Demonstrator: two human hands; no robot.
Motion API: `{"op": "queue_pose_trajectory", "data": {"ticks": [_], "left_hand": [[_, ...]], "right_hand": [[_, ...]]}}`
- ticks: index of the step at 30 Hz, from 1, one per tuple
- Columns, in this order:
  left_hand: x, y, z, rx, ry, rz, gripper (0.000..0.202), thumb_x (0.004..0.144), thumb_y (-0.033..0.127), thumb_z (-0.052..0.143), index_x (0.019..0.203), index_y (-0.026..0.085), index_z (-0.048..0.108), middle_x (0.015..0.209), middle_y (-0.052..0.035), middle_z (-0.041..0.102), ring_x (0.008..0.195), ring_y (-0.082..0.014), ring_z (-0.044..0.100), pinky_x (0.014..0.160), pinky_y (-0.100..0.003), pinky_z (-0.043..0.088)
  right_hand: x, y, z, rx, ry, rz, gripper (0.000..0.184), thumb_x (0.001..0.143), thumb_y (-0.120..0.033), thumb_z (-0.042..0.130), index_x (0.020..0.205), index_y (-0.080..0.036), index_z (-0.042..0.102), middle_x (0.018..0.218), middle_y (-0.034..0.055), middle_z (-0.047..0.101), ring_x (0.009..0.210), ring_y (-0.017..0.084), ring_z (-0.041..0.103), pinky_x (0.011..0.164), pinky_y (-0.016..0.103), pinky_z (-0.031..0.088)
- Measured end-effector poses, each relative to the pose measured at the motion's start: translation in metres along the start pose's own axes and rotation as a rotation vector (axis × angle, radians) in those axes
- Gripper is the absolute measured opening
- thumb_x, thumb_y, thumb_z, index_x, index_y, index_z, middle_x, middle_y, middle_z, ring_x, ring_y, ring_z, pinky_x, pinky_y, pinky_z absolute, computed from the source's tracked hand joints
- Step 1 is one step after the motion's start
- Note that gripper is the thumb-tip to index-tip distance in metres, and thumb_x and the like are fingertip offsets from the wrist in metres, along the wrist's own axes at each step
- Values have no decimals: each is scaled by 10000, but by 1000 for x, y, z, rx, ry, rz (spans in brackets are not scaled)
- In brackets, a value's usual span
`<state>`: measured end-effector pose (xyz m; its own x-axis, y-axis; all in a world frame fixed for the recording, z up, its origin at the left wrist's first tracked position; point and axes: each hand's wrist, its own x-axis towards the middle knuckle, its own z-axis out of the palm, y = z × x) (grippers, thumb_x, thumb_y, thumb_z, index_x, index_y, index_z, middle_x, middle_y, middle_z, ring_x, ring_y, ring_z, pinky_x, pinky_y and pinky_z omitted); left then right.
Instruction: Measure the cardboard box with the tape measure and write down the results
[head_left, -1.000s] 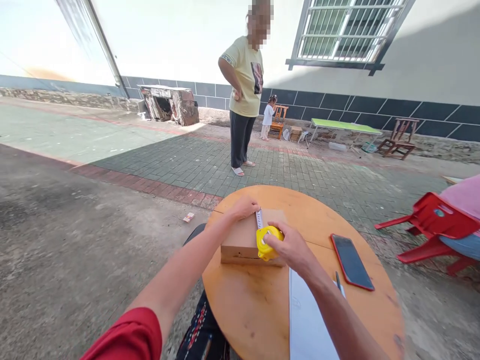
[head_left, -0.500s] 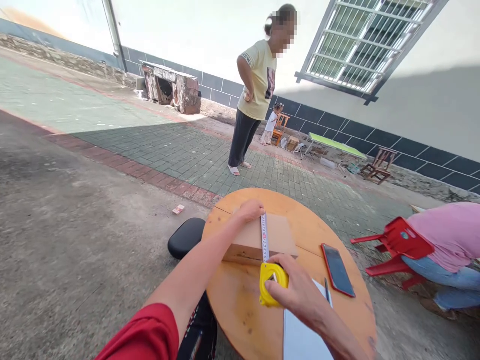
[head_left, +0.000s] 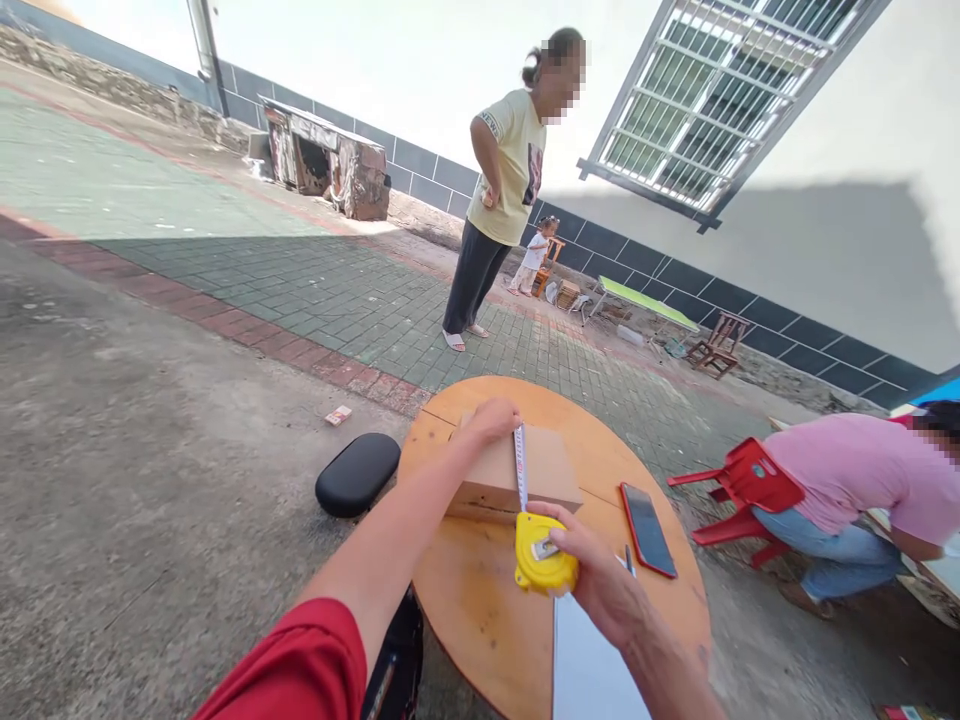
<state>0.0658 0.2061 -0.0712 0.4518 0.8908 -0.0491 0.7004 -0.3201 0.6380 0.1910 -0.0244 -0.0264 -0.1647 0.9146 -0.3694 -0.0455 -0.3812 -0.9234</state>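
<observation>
A brown cardboard box (head_left: 551, 465) lies on the round wooden table (head_left: 480, 620). Across its top runs the pale metal blade of a tape measure (head_left: 544, 568), whose yellow case is just off the box's near edge. My right hand (head_left: 596, 575) is closed round that case, the thumb by the grey button on its face. At the box's far side, my left hand (head_left: 495, 418) is closed at the blade's end and rests against the box; its fingertips are partly hidden. White paper (head_left: 589, 660) lies beneath my right forearm, with a dark pen (head_left: 628, 562) beside the wrist.
A red-edged phone (head_left: 649, 530) lies on the table's right side. A black oval case (head_left: 358, 475) is left of the table. One person (head_left: 510, 180) stands beyond it; another in pink (head_left: 847, 480) sits on a red chair (head_left: 757, 480) at right.
The view has swung slightly right, bringing more of the seated person in. My right thumb has shifted up the tape case towards its button. My left hand stays at the box's far side.
</observation>
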Motion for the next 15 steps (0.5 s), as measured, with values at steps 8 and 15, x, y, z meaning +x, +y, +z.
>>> {"op": "queue_pose_trajectory", "data": {"ticks": [8, 15], "left_hand": [[-3, 2, -3, 9, -21, 5, 332, 920, 358, 573, 1185, 160, 567, 1192, -85, 590, 1016, -217, 606, 859, -423, 530], [-6, 3, -2, -6, 22, -2, 327, 921, 357, 572, 1182, 160, 568, 1181, -85, 594, 1001, -211, 610, 849, -416, 535]], "right_hand": [[1, -14, 3, -466, 41, 32, 430, 738, -416, 627, 1101, -187, 595, 872, 27, 642, 788, 202, 606, 684, 297, 465], [5, -24, 8, -974, 88, -38, 462, 746, -481, 552, 1097, -186, 608, 939, 74, 675, 869, 255, 622, 692, 325, 468]]}}
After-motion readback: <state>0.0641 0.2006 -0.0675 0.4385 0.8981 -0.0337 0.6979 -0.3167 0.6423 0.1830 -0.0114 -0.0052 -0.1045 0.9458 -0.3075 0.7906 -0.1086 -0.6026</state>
